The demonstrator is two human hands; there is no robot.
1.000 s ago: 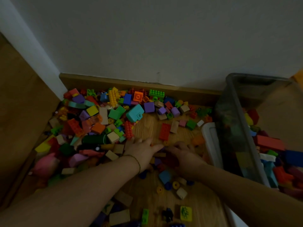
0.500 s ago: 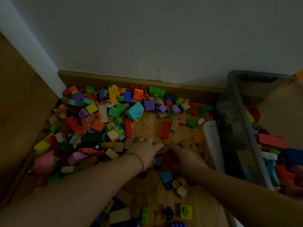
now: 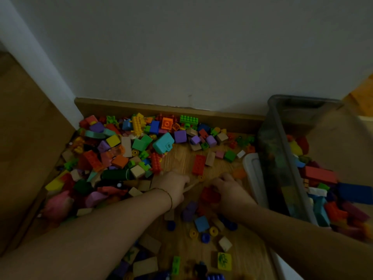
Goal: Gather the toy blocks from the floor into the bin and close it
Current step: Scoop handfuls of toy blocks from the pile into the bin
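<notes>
Red blocks (image 3: pixel 210 194) under right hand (image 3: pixel 232 189), left hand (image 3: pixel 174 184) beside

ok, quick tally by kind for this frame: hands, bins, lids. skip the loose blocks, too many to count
hands: 2 (left hand, right hand)
grey bin: 1
white lid: 1
total: 4

Dim light falls on a plain pale wall (image 3: pixel 201 47) that meets a wood-grain floor (image 3: pixel 178 157) along a brown baseboard (image 3: pixel 121 106). At left, a white trim strip (image 3: pixel 40 63) runs down to the floor beside a brown wooden panel (image 3: pixel 24 128). Orange-brown wood (image 3: pixel 363 91) shows at the far right edge.
</notes>
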